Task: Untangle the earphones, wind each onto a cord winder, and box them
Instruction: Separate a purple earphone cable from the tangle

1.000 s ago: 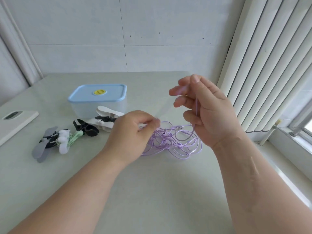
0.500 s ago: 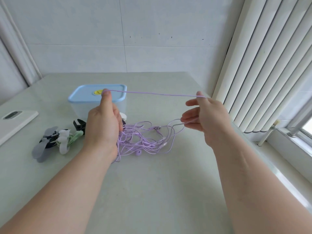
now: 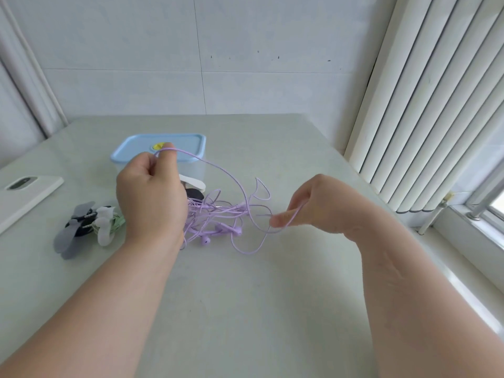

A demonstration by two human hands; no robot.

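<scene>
A tangle of purple earphones lies on the pale table between my hands. My left hand is raised above the tangle's left side and pinches one purple cord near the box lid. My right hand is lower, to the right, and pinches another stretch of the same cord; a slack loop hangs between them. Behind my left hand stands a clear box with a blue lid. A white cord winder and a black one peek out beside it.
Grey, white, black and green cord winders are heaped at the left. A white phone-like device lies at the far left edge. Vertical blinds and a window sill border the table's right side; a tiled wall stands behind.
The cord was stretched taut between my hands; now my right hand has dropped down toward the table and the cord hangs slack in a curve. My left hand stays raised near the box.
</scene>
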